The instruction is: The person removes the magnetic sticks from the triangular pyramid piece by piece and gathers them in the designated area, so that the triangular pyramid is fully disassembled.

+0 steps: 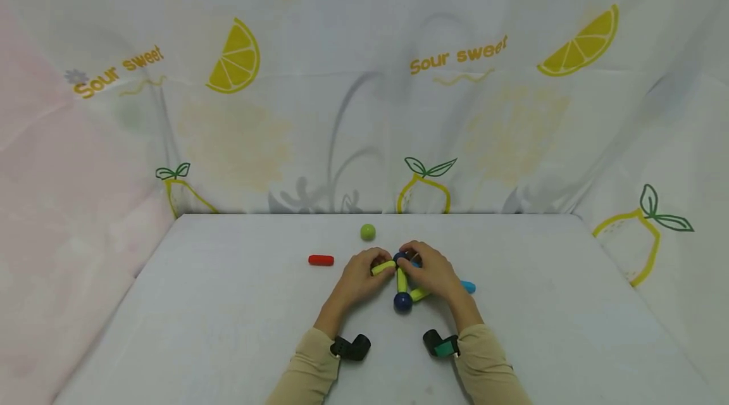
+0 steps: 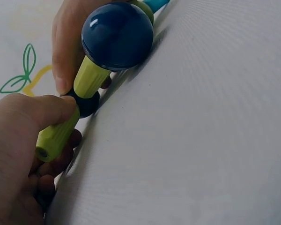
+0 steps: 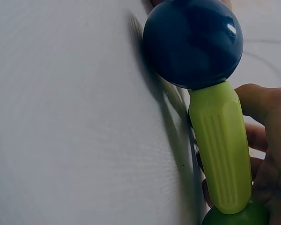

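1. Yellow-green rod, the one in hand: off far navy ball at 8 o'clock (head cam, 12 = away from wearer). Ends meet; L thumb covers the joint, so I can't tell if seated.
2. L hand pinches that rod, thumb on top, fingers under. R hand pinches far navy ball.
3. Second rod runs 6 o'clock from there to near navy ball; third rod leaves that at 2 o'clock, meeting green ball per R wrist cam. Blue rod shows near 3 o'clock, past R hand.
4. Risks, my read: off-axis L push → rod skids off ball. Nothing steadies near navy ball → frame could pivot there. R palm low over third rod → poss. snag.
5. Loose: red rod approx 10 o'clock of near navy ball, lime ball at 11; stray L knuckle could set lime ball rolling.
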A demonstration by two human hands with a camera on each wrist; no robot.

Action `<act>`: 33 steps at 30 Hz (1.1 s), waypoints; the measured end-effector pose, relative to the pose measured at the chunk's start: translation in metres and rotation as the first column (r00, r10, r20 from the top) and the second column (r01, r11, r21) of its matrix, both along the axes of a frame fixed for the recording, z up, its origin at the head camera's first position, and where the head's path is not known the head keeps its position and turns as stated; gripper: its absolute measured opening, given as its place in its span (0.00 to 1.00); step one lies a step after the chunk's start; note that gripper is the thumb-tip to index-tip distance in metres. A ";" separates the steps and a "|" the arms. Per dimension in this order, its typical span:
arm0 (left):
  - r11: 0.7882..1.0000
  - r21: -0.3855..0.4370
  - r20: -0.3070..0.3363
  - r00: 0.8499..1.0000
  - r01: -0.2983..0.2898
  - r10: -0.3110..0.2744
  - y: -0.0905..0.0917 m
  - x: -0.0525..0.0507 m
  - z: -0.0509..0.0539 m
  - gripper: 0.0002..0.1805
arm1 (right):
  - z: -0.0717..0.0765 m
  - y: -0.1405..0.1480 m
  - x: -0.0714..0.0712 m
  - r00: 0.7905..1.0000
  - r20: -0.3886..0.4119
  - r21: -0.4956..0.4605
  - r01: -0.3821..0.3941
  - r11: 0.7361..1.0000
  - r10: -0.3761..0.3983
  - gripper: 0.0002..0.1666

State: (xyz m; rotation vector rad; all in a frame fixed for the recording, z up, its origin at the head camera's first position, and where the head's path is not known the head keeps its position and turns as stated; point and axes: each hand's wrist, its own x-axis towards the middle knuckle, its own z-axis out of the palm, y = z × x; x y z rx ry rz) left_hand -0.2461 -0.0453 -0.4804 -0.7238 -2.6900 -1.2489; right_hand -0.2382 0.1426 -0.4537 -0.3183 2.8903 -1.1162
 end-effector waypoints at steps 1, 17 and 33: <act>1.000 -0.004 -0.009 1.000 0.006 -0.006 0.000 0.000 -0.001 0.10 | 0.000 0.000 0.000 1.000 -0.001 -0.004 0.003 1.000 -0.003 0.15; 0.999 0.037 0.039 0.999 0.027 -0.029 -0.003 0.002 0.000 0.11 | 0.002 -0.002 0.001 0.999 0.015 -0.009 0.042 0.999 -0.042 0.16; 0.993 -0.002 0.030 0.993 0.117 -0.117 -0.022 0.006 0.020 0.11 | 0.002 0.000 0.000 0.999 0.018 0.002 0.027 1.000 -0.027 0.18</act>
